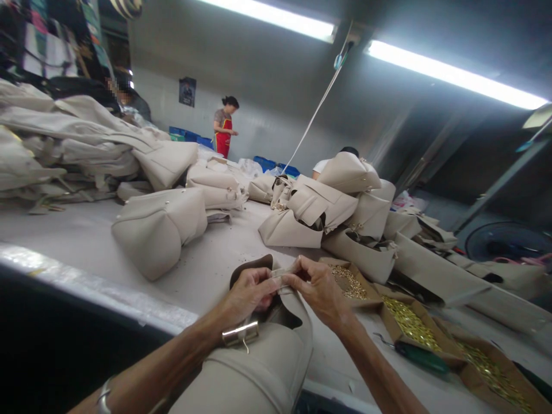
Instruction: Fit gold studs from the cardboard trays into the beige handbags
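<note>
Both hands are working at the mouth of a beige bag (254, 368), which is sitting at the table's near edge, closest to the camera. Left hand (252, 290): thumb and fingers are pinching a beige strip (282, 273) at the opening. Right hand (317, 284): fingertips are clamping the same strip just beside the left's. A shiny metal clasp (240, 333) is hanging at the bag's front, near the left wrist.

Surface: pale table (86, 230) is running away from the camera, dark specks showing mid-table. A lone bag (150, 233) is lying left of centre; a heap of beige pieces (81, 132) is filling the far left. A bag pile (330, 198) is standing beyond the hands. On the right, cardboard boxes (390, 323) are holding small gold-coloured metal parts, with a green-handled tool (422, 357) lying alongside.

Room: two tube lights (452, 73) are glowing overhead, a cord (317, 109) is slanting down. A person in a red apron (223, 135) is standing near the grey wall (267, 103), by blue bins (190, 135). A poster (187, 92) is hanging there. Far right, a fan (500, 241) is showing blurred.
</note>
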